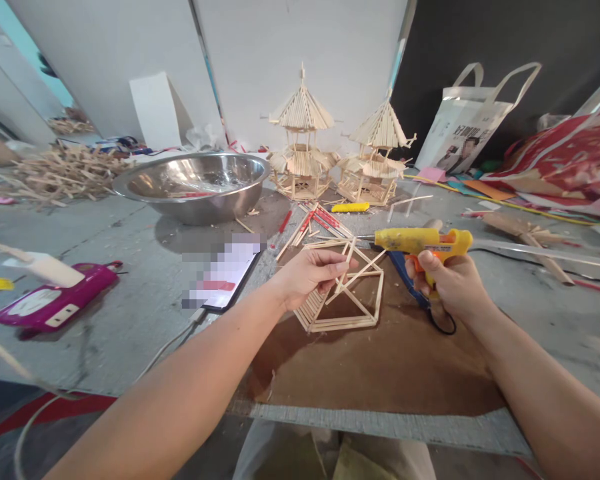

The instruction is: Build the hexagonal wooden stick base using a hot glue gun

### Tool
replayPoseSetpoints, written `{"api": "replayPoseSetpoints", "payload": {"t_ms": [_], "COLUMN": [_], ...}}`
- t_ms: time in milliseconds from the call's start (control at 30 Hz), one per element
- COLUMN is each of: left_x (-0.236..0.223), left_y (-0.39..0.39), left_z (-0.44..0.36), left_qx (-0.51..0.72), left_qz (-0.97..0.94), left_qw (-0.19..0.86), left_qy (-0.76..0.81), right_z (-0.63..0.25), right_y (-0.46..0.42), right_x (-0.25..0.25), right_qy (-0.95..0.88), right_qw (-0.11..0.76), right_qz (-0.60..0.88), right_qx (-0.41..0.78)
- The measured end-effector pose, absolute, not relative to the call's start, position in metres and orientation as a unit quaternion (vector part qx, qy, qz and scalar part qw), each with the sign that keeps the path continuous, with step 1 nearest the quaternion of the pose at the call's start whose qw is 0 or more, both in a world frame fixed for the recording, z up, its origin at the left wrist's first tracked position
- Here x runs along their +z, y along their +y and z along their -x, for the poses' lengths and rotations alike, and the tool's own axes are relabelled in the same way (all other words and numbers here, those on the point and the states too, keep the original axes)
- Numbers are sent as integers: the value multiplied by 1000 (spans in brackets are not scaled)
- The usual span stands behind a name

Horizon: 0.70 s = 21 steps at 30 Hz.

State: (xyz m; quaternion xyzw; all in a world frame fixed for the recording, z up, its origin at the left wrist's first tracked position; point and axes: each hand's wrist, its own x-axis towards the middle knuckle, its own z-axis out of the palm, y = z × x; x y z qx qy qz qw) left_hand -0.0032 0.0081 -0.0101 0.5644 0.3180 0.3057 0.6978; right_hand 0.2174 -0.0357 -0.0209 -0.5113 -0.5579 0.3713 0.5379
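Note:
My right hand grips a yellow hot glue gun, its nozzle pointing left toward the sticks by my other hand. Between the thumb and fingers of my left hand, a thin wooden stick is pinched at a tilt. Below it lies a many-sided stick frame, with a panel of side-by-side sticks on its left. The frame rests on a brown board. Red-marked sticks lie just behind my left hand.
Two stick pagoda models stand at the back. A metal basin is at left, before a heap of sticks. A phone, a purple power strip, a yellow cutter and a white bag are around.

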Motion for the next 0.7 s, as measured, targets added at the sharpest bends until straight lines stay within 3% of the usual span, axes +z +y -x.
{"api": "replayPoseSetpoints", "payload": {"t_ms": [333,500,700], "left_x": [-7,-8,-11], "left_y": [9,15,17], "left_z": [3,5,4], "left_qx": [335,352,357], "left_qz": [-548,-550,-558], "left_qw": [684,647,623], "left_qy": [345,394,415], "right_z": [-219,-218,-204], "right_y": [-41,-41,-41], "right_x": [-13,-15,-22], "right_qy": [-579,-626,-684], "right_qw": [479,336,197], "right_qz": [537,552,569], "right_qx": [382,436,411]}}
